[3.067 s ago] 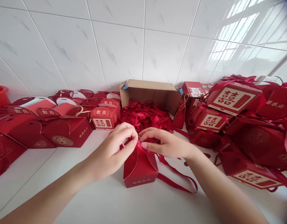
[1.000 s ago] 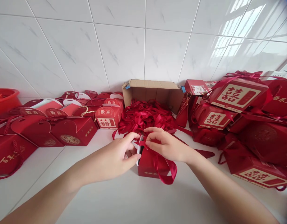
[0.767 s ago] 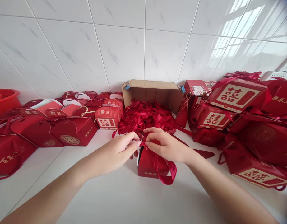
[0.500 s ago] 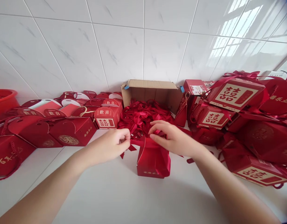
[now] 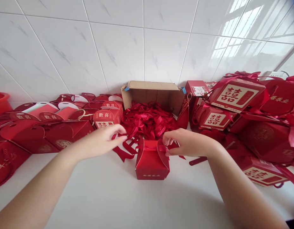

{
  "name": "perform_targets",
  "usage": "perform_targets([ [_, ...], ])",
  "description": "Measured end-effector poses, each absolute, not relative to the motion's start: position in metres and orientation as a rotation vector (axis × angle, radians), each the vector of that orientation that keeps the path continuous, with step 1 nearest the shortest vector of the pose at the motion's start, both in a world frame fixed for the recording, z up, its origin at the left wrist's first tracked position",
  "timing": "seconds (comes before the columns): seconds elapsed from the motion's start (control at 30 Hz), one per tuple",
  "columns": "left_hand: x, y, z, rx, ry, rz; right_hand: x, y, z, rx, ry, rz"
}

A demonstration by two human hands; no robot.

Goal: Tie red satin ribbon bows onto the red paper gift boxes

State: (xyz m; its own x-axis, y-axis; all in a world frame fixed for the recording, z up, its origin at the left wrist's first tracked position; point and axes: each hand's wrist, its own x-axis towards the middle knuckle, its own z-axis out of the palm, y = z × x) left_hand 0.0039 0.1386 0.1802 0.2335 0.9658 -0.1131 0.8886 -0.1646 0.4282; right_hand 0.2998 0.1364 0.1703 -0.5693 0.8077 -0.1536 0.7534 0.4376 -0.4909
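A small red gift box [image 5: 152,163] with gold characters stands upright on the white counter in front of me. Red ribbon [image 5: 150,147] runs across its top, through the side flaps. At the box's right side, my right hand [image 5: 185,143] pinches the ribbon between thumb and curled fingers. To the left of the box, my left hand [image 5: 105,140] hovers with thumb and index finger apart, nothing visible between them. Its other fingers are hidden. A loose ribbon end [image 5: 123,154] lies below its fingertips. Behind the box is a heap of red ribbons [image 5: 149,119].
The ribbon heap spills from a cardboard box [image 5: 151,85] against the tiled wall. Rows of red gift boxes [image 5: 70,132] line the left, and ribboned boxes [image 5: 237,93] are stacked at right. An orange basin [image 5: 1,100] is at far left.
Ribbon that hung over the box's front right has cleared its front face. My left hand has moved left and its fingers have parted. My right hand has closed on ribbon at the right side.
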Motion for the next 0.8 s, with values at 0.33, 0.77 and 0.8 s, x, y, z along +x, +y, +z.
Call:
perform_targets([
  [0.33, 0.024, 0.131, 0.176, 1.988, 1.321, 0.122, 0.293, 0.146, 0.167, -1.155, -2.602, 1.052],
  [0.77, 0.018, 0.118, 0.176, 2.44, 1.389, 0.222, 0.314, 0.144, 0.184, -1.121, -2.439, 1.403],
  [0.8, 0.016, 0.118, 0.177, 2.463, 1.399, 0.211, 0.315, 0.144, 0.185, -1.144, -2.42, 1.406],
])
